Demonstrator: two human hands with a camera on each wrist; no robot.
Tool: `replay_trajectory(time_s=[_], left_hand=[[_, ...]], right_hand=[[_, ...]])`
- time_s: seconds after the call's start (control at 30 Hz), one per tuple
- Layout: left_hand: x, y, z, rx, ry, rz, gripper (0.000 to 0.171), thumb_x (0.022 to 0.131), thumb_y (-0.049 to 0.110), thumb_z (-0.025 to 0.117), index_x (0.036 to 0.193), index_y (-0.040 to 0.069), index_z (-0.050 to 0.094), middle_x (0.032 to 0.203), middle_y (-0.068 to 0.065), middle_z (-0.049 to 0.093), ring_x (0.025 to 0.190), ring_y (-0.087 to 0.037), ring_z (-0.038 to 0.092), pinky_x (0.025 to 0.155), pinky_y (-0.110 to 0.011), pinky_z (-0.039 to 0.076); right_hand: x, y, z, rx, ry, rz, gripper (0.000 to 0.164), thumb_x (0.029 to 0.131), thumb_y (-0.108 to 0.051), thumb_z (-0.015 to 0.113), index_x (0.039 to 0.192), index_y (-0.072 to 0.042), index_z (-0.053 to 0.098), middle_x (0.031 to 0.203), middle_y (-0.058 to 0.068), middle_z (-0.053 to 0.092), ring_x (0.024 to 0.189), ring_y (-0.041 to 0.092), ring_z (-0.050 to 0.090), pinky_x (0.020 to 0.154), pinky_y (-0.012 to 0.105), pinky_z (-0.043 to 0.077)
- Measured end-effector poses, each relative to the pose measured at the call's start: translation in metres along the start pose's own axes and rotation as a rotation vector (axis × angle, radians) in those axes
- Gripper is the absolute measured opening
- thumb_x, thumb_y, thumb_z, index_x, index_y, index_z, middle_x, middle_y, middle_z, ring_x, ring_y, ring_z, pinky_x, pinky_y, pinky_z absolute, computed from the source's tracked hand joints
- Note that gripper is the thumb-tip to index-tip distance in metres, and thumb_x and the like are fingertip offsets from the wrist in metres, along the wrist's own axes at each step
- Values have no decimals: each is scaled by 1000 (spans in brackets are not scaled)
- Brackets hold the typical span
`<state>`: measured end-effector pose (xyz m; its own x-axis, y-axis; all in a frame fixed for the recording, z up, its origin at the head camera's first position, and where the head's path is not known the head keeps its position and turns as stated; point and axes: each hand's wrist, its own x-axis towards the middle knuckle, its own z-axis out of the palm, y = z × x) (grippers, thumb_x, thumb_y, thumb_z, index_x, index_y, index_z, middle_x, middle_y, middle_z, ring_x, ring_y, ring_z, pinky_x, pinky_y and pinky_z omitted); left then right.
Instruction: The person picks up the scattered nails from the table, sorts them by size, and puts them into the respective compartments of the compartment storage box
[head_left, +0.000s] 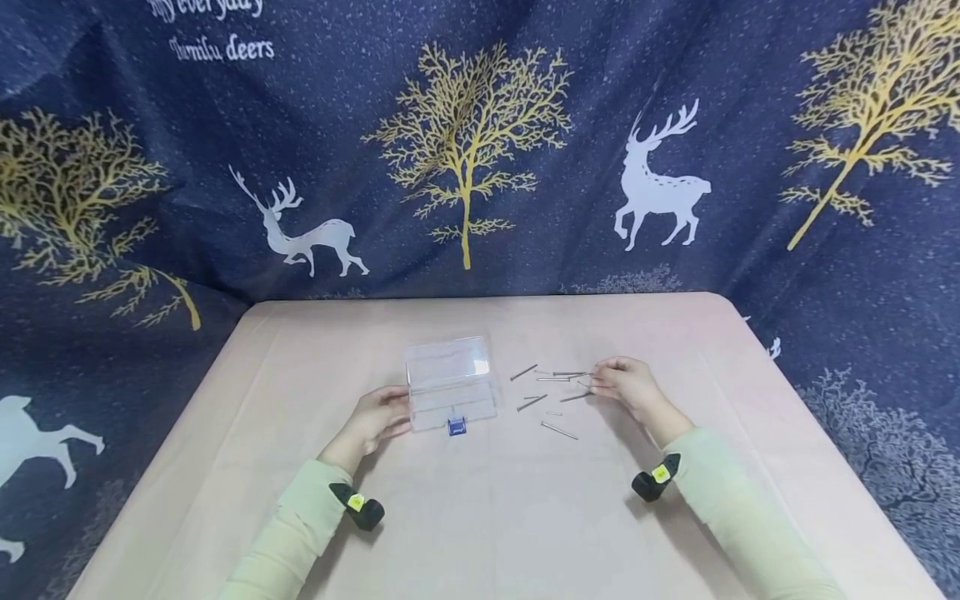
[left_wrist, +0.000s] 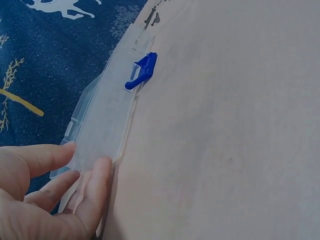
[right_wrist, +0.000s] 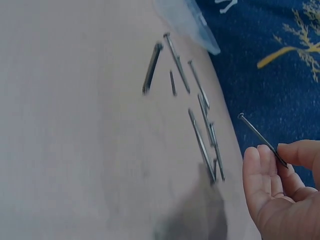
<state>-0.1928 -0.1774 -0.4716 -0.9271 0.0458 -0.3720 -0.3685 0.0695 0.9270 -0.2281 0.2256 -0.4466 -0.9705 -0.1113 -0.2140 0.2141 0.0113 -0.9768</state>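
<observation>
Box open on table, left hand gripping its left end, no nails visible inside; right hand pinching one nail, several loose nails between, so judging by that, work looks barely begun.

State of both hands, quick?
Left hand: open, touching the end of the clear plastic box.
Right hand: closed, pinching a nail.

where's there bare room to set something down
A wide patch of table is free between the sleeves, nearer than the box and nails. Another lies between the nails and the backdrop. It's crowded between box and right hand, where nails lie scattered.
</observation>
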Motion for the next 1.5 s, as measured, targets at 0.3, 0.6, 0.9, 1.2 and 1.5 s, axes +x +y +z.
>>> replay_trajectory(time_s=[0.3, 0.6, 0.9, 1.2, 1.5], left_hand=[[1, -1, 2, 4, 20, 7, 48, 90, -2, 55, 135, -7, 42, 133, -29, 47, 93, -17, 65, 88, -36, 59], [-2, -3, 3, 44, 27, 38, 44, 92, 0, 53, 134, -6, 44, 133, -29, 47, 103, -25, 64, 89, -36, 59], [-1, 1, 3, 59, 31, 53, 44, 92, 0, 53, 135, -6, 43, 134, -29, 46, 101, -23, 63, 88, -34, 59], [1, -2, 5, 53, 27, 63, 44, 91, 0, 54, 134, -5, 45, 133, -29, 47, 98, -19, 64, 87, -32, 59], [1, -4, 1, 48, 34, 56, 43, 92, 1, 53, 134, -5, 44, 134, -29, 46, 92, -16, 64, 86, -32, 60]], right_hand=[[0, 0, 22, 63, -45, -30, 20, 91, 6, 49, 107, 19, 49, 80, 2, 65, 75, 9, 67, 76, 21, 61], [10, 2, 51, 58, -48, -11, 28, 93, 4, 48, 114, 22, 44, 85, 3, 63, 75, 8, 65, 77, 20, 61], [23, -4, 86, 39, -61, -5, 25, 93, 1, 50, 112, 18, 49, 86, 5, 62, 76, 11, 66, 78, 23, 61], [27, 1, 115, 56, -90, 14, 15, 91, 4, 54, 103, 13, 54, 83, 7, 65, 70, 11, 66, 74, 24, 62], [29, 6, 142, 18, -115, -37, 17, 90, 4, 52, 103, 16, 54, 87, 12, 67, 70, 11, 65, 76, 29, 63]])
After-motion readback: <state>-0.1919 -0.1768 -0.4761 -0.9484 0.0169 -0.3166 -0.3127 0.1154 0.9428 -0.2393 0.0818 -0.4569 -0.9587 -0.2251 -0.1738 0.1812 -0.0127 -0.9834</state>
